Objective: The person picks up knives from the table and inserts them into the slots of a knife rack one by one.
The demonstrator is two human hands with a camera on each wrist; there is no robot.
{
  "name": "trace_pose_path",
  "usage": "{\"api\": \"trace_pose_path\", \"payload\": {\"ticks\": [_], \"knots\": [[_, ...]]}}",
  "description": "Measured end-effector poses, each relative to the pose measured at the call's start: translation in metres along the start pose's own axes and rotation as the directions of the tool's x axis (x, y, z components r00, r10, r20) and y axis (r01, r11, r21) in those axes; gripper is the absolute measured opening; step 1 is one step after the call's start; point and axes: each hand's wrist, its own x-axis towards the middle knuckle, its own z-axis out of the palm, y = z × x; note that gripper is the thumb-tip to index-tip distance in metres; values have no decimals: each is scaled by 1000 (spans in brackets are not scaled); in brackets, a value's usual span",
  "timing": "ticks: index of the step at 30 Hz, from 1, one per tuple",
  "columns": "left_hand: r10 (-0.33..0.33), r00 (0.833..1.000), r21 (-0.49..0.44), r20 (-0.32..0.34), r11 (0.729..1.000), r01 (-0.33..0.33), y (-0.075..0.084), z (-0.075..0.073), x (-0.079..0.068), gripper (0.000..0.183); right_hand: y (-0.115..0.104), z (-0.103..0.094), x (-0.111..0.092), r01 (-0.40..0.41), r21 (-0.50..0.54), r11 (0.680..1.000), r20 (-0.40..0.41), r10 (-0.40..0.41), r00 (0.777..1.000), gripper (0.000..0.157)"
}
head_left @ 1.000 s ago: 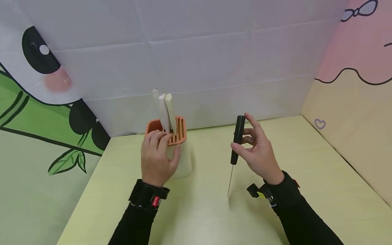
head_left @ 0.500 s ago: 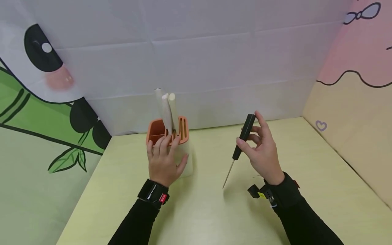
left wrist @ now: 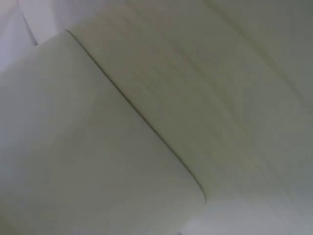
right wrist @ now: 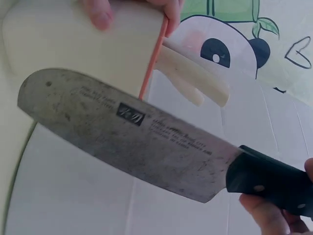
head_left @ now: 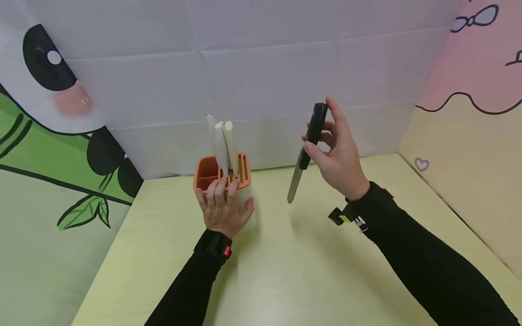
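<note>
My right hand point(head_left: 336, 151) holds a kitchen knife by its black handle point(head_left: 313, 135), in the air to the right of the knife block. The wide, stained blade point(right wrist: 117, 137) fills the right wrist view and tilts down toward the left in the head view. A cream knife block point(right wrist: 73, 54) with an orange slotted top point(head_left: 244, 168) stands upright on the table. Several white-handled knives point(head_left: 221, 147) stick up from its slots. The fingers of my left hand point(head_left: 224, 206) rest over the front rim of the block, thumb along its side.
The pale yellow table point(head_left: 277, 271) meets a light fabric wall point(head_left: 269, 81) behind the block. Printed cartoon panels stand at the left and right, with a pink and cream one point(head_left: 465, 149) along the right edge.
My right hand has lifted the knife and turned it, so more of the blade's flat shows. My left hand has shifted slightly right along the block's front rim.
</note>
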Motion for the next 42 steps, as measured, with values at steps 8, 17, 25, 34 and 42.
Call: {"api": "trace_pose_path", "payload": {"ticks": [8,17,25,34,42], "knots": [[-1,999,21,37,1000,1,0,1,-1,61,-22,23,54,101,-44,994,15,-101,995,81],[-2,1000,21,24,1000,1,3,-2,0,60,-47,54,81,158,-80,984,58,-154,986,79],[8,1000,-1,11,1000,-8,13,-2,3,62,-54,58,88,238,-147,960,97,-226,969,75],[-5,1000,3,3,1000,5,15,-4,2,60,-51,67,91,248,-87,965,99,-239,966,74],[-8,1000,8,-3,1000,8,14,-2,0,63,-41,74,89,163,-61,985,117,-155,981,78]]}}
